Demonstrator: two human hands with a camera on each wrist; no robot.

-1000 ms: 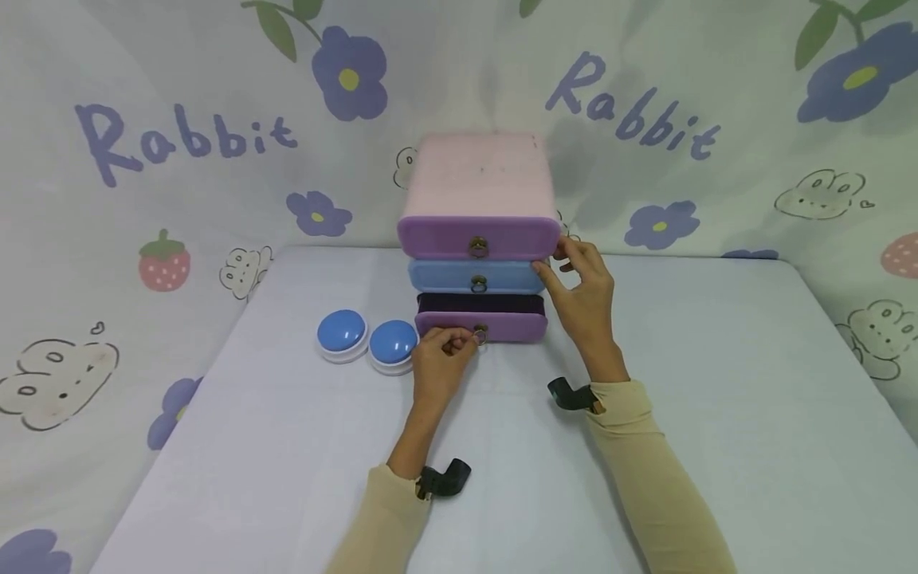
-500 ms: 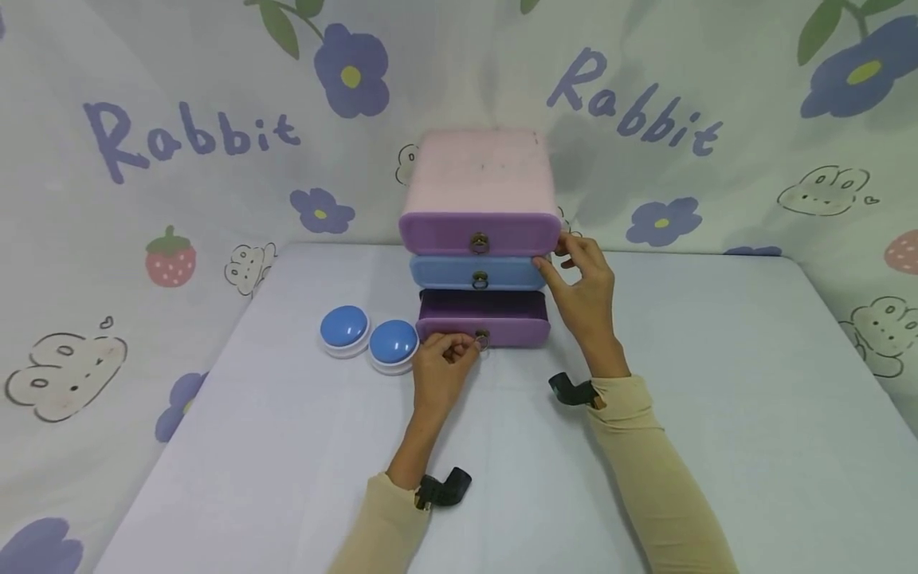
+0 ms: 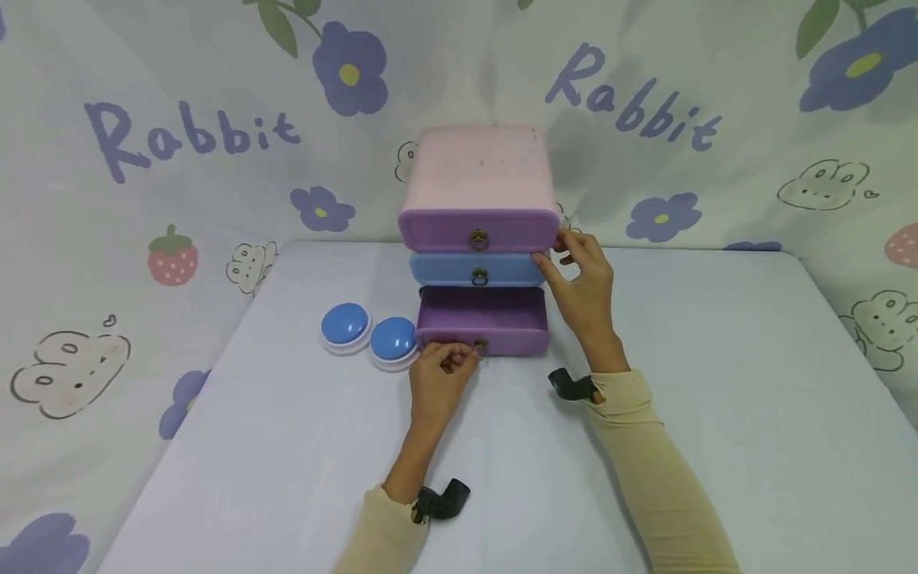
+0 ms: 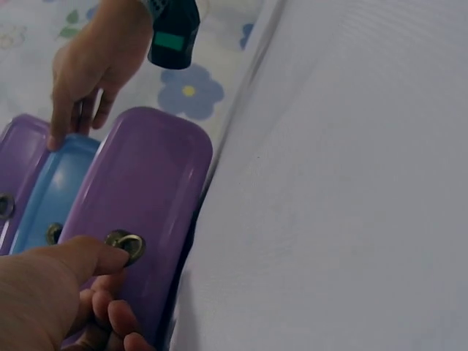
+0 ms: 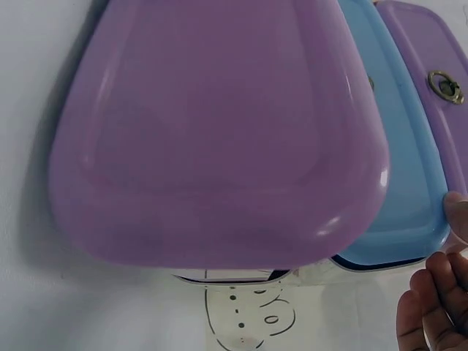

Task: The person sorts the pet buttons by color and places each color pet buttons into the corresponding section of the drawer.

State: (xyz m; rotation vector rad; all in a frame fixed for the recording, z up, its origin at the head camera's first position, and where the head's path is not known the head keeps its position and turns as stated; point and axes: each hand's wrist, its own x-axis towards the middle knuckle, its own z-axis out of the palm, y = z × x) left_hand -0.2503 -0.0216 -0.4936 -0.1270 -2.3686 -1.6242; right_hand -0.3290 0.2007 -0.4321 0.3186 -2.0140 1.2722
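A small pink cabinet (image 3: pixel 484 167) has a purple top drawer (image 3: pixel 437 231), a blue middle drawer (image 3: pixel 445 269) and a purple bottom drawer (image 3: pixel 519 341). The bottom drawer is pulled out, and its visible inside holds nothing. My left hand (image 3: pixel 437 387) pinches the brass ring pull (image 4: pixel 132 248) of that drawer between thumb and fingers. At the cabinet's right side, my right hand (image 3: pixel 586 295) grips the edge, its thumb on the right end of the blue drawer. In the right wrist view the bottom drawer's front looms large, with the right fingers (image 5: pixel 431 292) at the edge.
Two blue push buttons (image 3: pixel 345 323) on white bases stand left of the cabinet; the nearer button (image 3: pixel 393 339) is close to the left hand and the drawer's corner. A white cloth (image 3: pixel 717 399) covers the table. A printed curtain (image 3: pixel 466 64) hangs behind.
The bottom drawer has slid further out toward me, drawn by the left hand on its ring pull, and more of its inside shows. My right hand has stayed on the cabinet's side.
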